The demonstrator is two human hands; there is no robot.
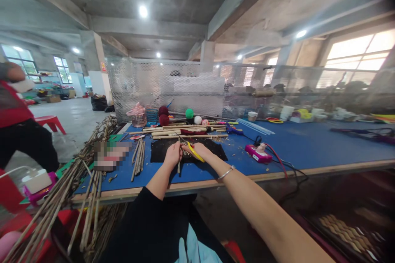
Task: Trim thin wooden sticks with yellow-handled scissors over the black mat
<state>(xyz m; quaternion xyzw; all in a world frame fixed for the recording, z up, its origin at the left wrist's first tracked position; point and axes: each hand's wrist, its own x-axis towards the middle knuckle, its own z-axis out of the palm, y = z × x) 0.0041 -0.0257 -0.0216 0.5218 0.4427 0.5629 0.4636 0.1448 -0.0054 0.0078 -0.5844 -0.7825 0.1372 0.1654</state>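
Observation:
My left hand is closed around a short thin stick, held upright over the front of the table. Beside it, my right hand grips a cutting tool with yellow handles; its dark blades point left toward the top of the stick. Whether the blades touch the stick I cannot tell. Both hands are above a black cloth strewn with small chips. Cut sticks lie left of the cloth, and longer pale sticks are piled behind it.
Bundled long twigs hang over the table's left edge. A pink power strip with cables is to the right on the blue tabletop. Yarn balls and a mesh partition stand behind. A person is at far left.

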